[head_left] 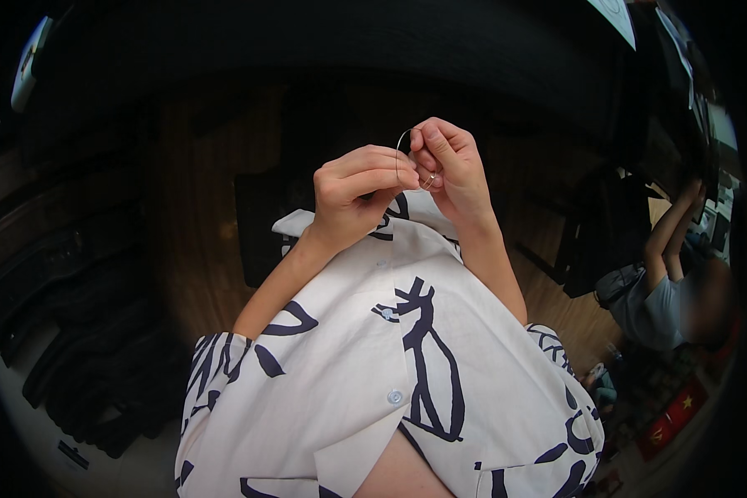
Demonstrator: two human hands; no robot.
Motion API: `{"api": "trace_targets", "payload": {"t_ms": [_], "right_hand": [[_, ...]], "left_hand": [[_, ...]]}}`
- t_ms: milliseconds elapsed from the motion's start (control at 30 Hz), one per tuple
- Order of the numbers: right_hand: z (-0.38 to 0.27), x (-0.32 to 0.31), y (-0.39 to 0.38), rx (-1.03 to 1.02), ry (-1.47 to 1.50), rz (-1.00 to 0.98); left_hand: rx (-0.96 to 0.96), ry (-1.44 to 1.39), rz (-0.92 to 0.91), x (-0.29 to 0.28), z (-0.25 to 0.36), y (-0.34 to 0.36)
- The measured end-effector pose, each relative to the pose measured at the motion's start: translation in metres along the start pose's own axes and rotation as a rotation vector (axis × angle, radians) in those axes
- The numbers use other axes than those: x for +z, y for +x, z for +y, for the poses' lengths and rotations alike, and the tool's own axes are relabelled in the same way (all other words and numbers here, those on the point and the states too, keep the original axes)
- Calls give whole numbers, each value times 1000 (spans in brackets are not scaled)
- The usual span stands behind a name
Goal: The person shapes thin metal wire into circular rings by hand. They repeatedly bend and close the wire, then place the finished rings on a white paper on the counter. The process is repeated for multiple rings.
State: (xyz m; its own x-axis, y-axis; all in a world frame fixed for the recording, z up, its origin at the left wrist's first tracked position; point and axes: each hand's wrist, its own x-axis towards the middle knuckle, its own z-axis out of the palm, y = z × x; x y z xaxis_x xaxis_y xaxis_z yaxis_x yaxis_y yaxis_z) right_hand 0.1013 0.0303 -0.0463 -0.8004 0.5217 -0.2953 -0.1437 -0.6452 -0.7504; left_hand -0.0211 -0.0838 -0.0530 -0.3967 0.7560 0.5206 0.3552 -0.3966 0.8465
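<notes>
In the middle of the head view, my left hand (355, 192) and my right hand (451, 170) are raised close together, both with bent fingers gripping a thin, curved wire or strand (399, 143). It arches up between them, and a small metallic bit of it shows between the fingertips; its exact form is too small to make out. The front of my white shirt (349, 349) with dark line patterns lies below my hands.
A dark desk edge (440, 66) runs ahead of me, with a pale object (612, 18) on it. A small white device (30, 66) is at far left. Another person (664, 307) sits at the right, arms on a desk. A wooden floor (199, 191) shows below.
</notes>
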Motion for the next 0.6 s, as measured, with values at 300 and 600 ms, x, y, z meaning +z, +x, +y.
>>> {"api": "trace_targets", "payload": {"t_ms": [300,600], "right_hand": [[-10,-11,-4,41,3,-88],[-13,-22,-4,-12,-175,-37]], "left_hand": [[-327,-311,56,-2,-6,-13],[-517,-439,5,-2,0,-9]]}}
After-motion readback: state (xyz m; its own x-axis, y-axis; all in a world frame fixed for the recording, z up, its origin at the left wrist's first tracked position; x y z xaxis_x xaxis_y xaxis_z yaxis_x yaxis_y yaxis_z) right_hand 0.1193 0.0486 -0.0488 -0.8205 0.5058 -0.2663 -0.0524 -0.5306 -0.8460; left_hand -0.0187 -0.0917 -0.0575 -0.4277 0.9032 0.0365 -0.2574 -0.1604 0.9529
